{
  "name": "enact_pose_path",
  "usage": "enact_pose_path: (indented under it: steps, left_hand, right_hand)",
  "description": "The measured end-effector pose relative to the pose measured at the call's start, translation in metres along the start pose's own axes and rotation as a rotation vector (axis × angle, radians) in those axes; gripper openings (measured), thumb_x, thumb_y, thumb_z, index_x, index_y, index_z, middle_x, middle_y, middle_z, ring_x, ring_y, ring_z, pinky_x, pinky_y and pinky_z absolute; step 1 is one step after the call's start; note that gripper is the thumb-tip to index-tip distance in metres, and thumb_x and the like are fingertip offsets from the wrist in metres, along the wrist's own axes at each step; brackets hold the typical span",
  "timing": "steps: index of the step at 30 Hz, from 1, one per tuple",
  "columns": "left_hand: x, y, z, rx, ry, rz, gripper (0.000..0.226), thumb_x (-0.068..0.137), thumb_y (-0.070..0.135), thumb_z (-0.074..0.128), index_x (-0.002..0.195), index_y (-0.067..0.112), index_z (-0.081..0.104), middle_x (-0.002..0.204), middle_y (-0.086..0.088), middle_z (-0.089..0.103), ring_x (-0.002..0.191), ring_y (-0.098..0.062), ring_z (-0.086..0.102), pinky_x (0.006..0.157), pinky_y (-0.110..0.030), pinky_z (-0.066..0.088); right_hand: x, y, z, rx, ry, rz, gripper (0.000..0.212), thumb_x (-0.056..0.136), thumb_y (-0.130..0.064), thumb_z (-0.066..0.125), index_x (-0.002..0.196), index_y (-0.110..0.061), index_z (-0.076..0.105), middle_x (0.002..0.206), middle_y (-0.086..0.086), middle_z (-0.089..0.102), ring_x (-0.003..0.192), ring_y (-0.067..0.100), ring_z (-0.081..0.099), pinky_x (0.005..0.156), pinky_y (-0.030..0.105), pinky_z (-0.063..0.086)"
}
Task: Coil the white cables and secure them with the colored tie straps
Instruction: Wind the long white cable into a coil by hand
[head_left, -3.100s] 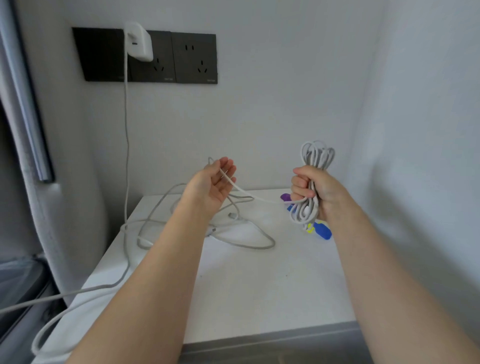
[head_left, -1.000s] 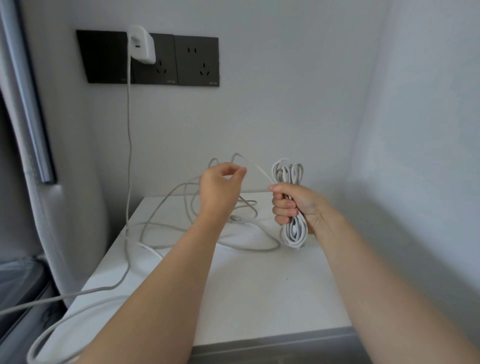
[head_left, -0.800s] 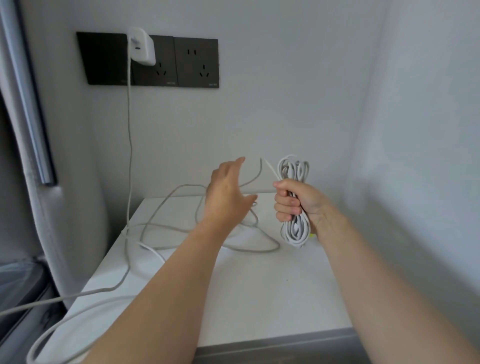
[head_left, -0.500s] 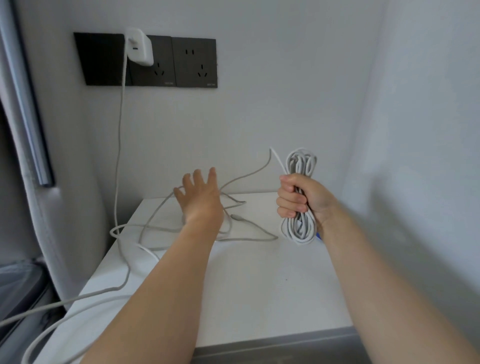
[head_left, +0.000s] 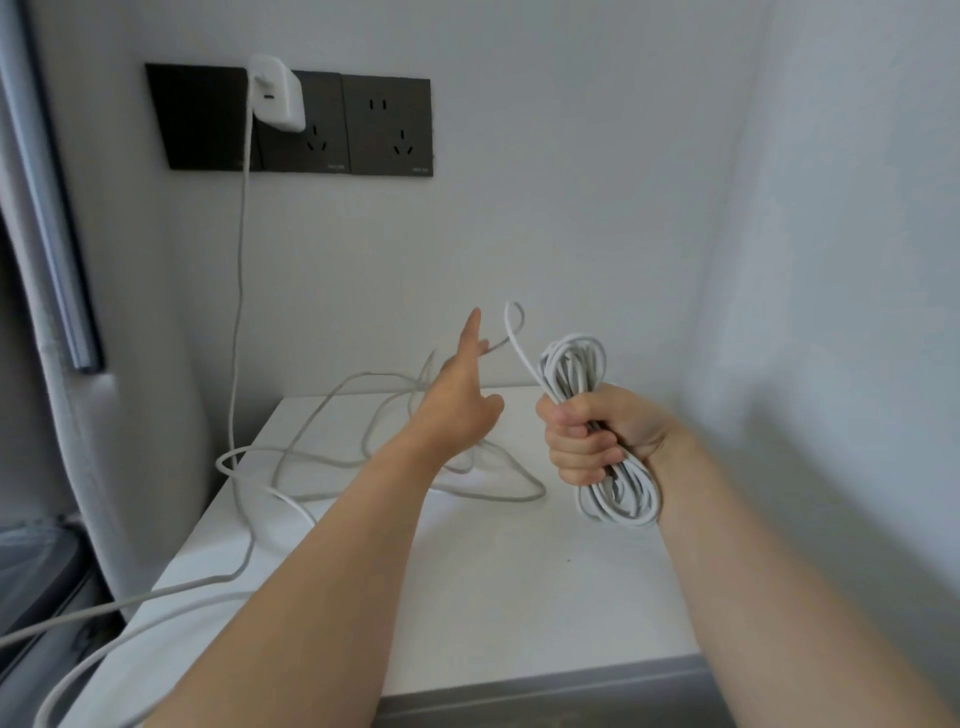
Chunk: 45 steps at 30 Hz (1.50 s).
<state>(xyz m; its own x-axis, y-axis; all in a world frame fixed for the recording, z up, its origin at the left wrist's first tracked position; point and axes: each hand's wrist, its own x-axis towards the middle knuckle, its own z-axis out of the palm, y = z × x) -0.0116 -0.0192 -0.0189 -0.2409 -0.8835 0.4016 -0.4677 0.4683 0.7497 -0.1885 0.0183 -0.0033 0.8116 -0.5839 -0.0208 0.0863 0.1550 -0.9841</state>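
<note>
My right hand (head_left: 597, 436) grips a bundle of coiled white cable (head_left: 574, 364) upright above the white table (head_left: 519, 571); loops stick out above and below the fist. A free strand rises from the bundle, curls over and runs to my left hand (head_left: 460, 400), which is raised beside it with fingers straight, the strand lying across the fingertips. More loose white cable (head_left: 332, 457) sprawls over the table's back left. No colored tie straps show; the spot behind my right hand is hidden.
A white charger (head_left: 275, 98) sits in a dark wall socket panel (head_left: 384, 124), and its cord (head_left: 240, 286) hangs down to the table and off the left edge. Walls close in at the back and right. A grey curtain hangs at the left.
My left hand rose from the table back toward the bundle, and the free strand now curls over its fingertips. My right hand kept its grip and dropped slightly.
</note>
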Motion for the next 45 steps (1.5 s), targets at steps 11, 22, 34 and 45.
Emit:
enact_pose_path:
  steps: [11,22,34,45]
  left_hand:
    - [0.001,0.002,-0.002,0.343,0.270,0.230,0.080,0.077,0.002,0.056,0.148,0.016,0.020,0.145,-0.007,0.035,0.137,-0.027,0.023,0.114,-0.039,0.022]
    - [0.008,-0.001,-0.008,0.316,0.420,0.498,0.029,0.087,0.029,0.049,0.085,0.006,0.066,0.106,-0.006,0.069,0.126,-0.029,0.047,0.100,-0.037,0.038]
    - [0.003,0.002,-0.016,0.379,0.607,0.320,0.031,0.088,0.026,0.046,0.071,0.006,0.063,0.062,-0.007,0.061,0.065,-0.028,0.052,0.062,-0.029,0.037]
    - [-0.004,0.015,0.001,0.263,0.416,0.326,0.022,0.086,0.010,0.052,0.072,0.003,0.068,0.062,-0.008,0.063,0.058,-0.019,0.052,0.058,-0.028,0.036]
  right_hand:
    - [0.002,0.001,0.001,-0.020,0.039,0.058,0.039,0.062,-0.032,0.082,0.052,-0.018,0.047,0.036,-0.009,0.036,0.030,0.002,0.034,0.039,0.017,0.035]
    - [0.004,-0.004,-0.010,0.182,0.114,-0.336,0.026,0.071,-0.027,0.073,0.053,-0.019,0.056,0.038,-0.008,0.022,0.029,0.006,0.026,0.040,0.017,0.037]
    - [0.015,-0.005,-0.011,0.403,0.582,-0.550,0.034,0.078,-0.017,0.053,0.045,-0.018,0.046,0.030,-0.007,0.027,0.025,0.006,0.027,0.036,0.016,0.030]
    - [0.029,0.005,-0.008,0.216,0.905,-0.289,0.025,0.092,-0.024,0.055,0.071,-0.011,0.054,0.037,-0.005,0.031,0.033,0.010,0.033,0.044,0.022,0.035]
